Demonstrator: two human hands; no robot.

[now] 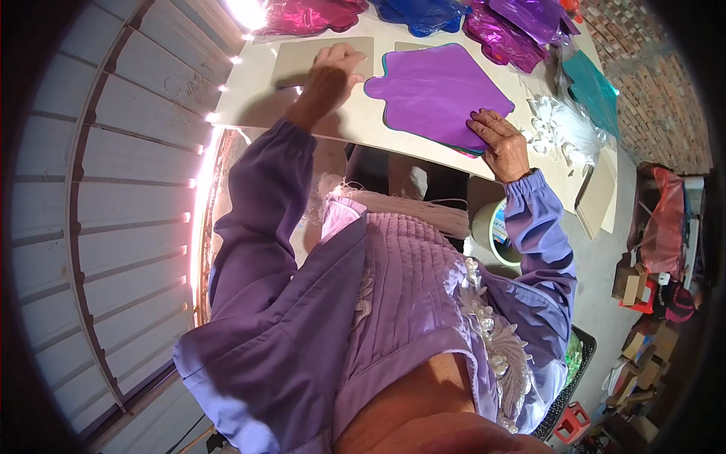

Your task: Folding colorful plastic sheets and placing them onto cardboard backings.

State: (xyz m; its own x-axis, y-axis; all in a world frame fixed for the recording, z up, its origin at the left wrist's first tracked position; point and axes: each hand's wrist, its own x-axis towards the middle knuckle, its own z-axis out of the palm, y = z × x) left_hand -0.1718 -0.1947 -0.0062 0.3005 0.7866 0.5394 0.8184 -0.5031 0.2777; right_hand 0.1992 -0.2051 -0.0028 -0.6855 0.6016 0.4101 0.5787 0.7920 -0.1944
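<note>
Head view. Table (355, 125), pale top, fills the 12 o'clock part of the frame; the person in a purple blouse leans over it from 6 o'clock.

Left hand (338, 64) lies palm down, fingers spread and flat, on a grey card sheet (299, 60) at about 11 o'clock. It grips nothing.

Right hand (499, 140) rests at about 1 o'clock on the lower right edge of a purple foil balloon (435, 91), fingers curled onto the rim; whether it pinches the edge or only presses cannot be told. The balloon lies flat, uninflated, on top of a teal-edged piece beneath it, between the two hands.

Further foil balloons line the far table edge: pink (306, 15), blue (420, 13), magenta (507, 30). A teal balloon (594, 87) lies at 2 o'clock, with a clear plastic bag (563, 129) just beside the right hand. Cardboard boxes (639, 363) sit on the floor at 4 o'clock.
</note>
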